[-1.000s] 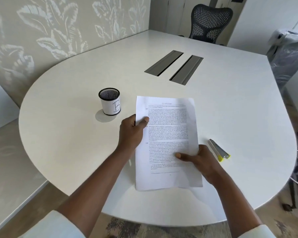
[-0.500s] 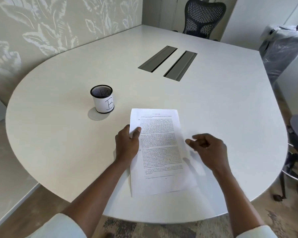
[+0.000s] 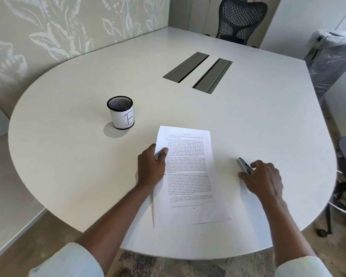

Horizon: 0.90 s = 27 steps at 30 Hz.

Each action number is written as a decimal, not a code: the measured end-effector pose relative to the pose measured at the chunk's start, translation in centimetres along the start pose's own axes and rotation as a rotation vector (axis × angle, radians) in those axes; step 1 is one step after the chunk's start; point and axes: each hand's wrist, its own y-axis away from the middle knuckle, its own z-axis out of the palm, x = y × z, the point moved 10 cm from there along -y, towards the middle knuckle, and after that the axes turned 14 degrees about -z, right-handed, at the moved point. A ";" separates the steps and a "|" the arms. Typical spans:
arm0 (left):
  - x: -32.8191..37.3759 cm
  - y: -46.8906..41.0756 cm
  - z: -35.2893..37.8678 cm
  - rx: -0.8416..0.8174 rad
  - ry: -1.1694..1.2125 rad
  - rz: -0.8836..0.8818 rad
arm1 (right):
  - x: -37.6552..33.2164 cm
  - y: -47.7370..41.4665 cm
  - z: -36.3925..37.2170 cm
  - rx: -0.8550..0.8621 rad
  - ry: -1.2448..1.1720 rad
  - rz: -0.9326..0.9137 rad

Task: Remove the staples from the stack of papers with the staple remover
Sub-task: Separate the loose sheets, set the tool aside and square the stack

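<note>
Mesh pen cup (image 3: pixel 120 111) marked B toward the tabletop's left side. Left hand (image 3: pixel 151 166) flat, thumb pinning the stack of papers (image 3: pixel 188 176) at its left edge, near the front edge of the tabletop: light, floppy, likely to slide unless pressed. Right of the stack, right hand (image 3: pixel 262 176) curled over the staple remover (image 3: pixel 244 168), fingers closing round its near end; small, rigid, probably slick, best pinched at the sides.

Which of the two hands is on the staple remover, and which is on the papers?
The right hand is closing on the grey staple remover, lying on the table right of the papers. The left hand presses the stack's left edge.
</note>
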 end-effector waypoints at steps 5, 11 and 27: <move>-0.2 -0.1 0.1 0.001 0.009 0.010 | -0.1 -0.7 0.4 0.005 -0.152 0.048; -0.3 -0.1 0.3 0.017 0.009 0.031 | -5.0 -2.2 1.5 0.004 -1.178 -0.086; -0.1 0.1 0.3 0.066 0.008 0.101 | -26.4 -4.8 -1.1 -0.188 -1.282 -0.730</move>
